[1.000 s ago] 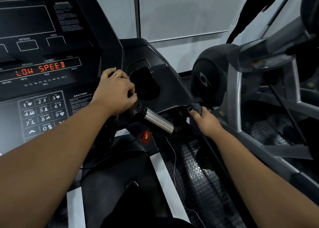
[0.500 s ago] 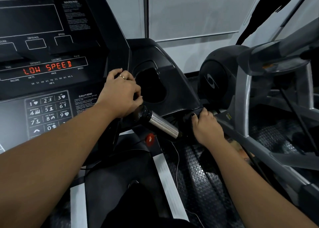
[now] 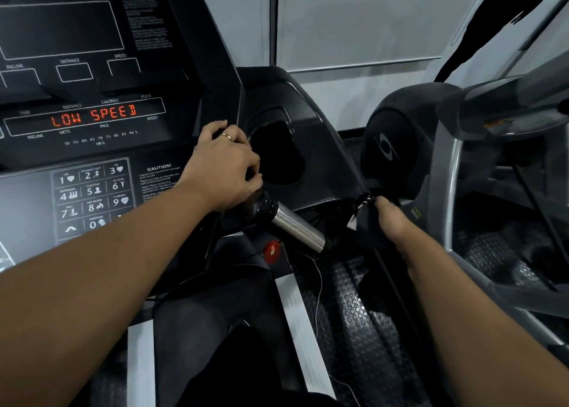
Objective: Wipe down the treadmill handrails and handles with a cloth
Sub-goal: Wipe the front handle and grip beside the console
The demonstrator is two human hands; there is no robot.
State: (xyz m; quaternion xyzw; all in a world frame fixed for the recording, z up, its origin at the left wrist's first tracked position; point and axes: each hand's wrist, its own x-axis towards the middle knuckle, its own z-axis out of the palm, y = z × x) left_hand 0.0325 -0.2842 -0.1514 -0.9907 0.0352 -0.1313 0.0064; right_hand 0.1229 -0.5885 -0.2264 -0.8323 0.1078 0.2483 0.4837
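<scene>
My left hand point(image 3: 226, 166) is closed around the black upper part of the treadmill handle point(image 3: 297, 228), just above its silver pulse-sensor sleeve. My right hand point(image 3: 392, 225) grips a dark cloth point(image 3: 368, 226) and presses it on the handrail where the handle's lower end meets the black side arm point(image 3: 323, 160). The fingers of the right hand are hidden under the cloth and rail.
The console point(image 3: 92, 114) at left shows "LOW SPEED" in red, with a number keypad point(image 3: 92, 197) below. A red safety key point(image 3: 271, 251) with a thin cord sits under the handle. A cup holder recess point(image 3: 277, 151) lies behind my left hand. A grey neighbouring machine point(image 3: 446, 160) stands close on the right.
My right hand with the cloth has slid along the rail end and turned, the thumb edge now up. My left hand has kept its grip on the handle.
</scene>
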